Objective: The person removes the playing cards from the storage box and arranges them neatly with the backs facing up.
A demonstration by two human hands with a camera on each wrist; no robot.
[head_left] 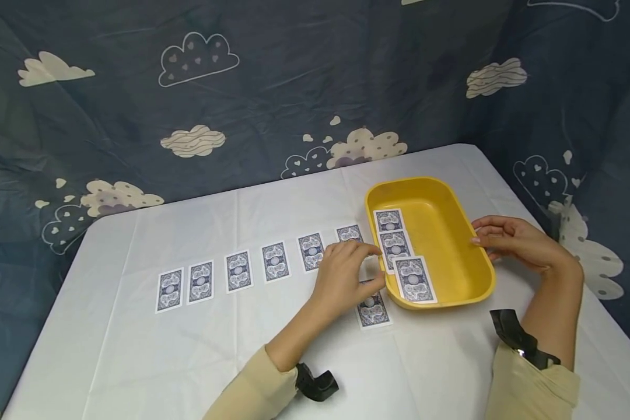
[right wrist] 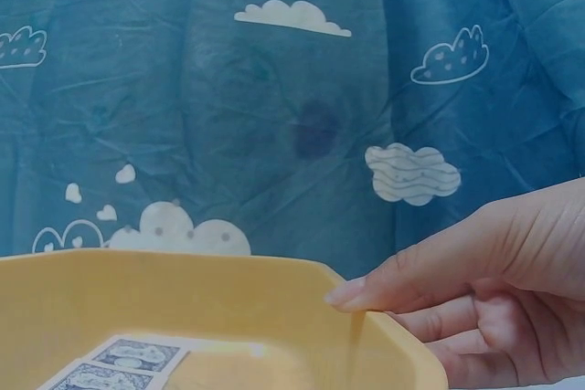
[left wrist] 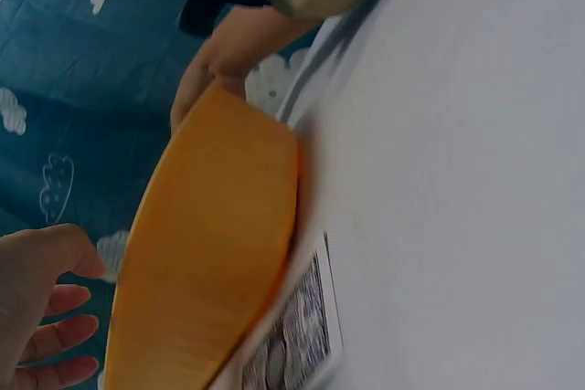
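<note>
A yellow plastic tray [head_left: 441, 242] stands on the white table, with three face-down playing cards along its left side; the nearest card [head_left: 416, 281] slants against the front wall. My right hand [head_left: 520, 240] grips the tray's right rim, thumb on top and fingers outside, as the right wrist view also shows. My left hand [head_left: 342, 273] hovers at the left rim, thumb and fingers apart with nothing between them. Below it, another face-down card [head_left: 375, 312] lies beside the tray, partly covered by the hand in the head view.
Several face-down playing cards [head_left: 238, 271] form a spaced row across the table to the left; the row's right end [head_left: 349, 233] lies by the tray. A dark cloud-print curtain [head_left: 273, 76] hangs behind the table [head_left: 152, 361]. Black straps [head_left: 315, 383] sit at both cuffs.
</note>
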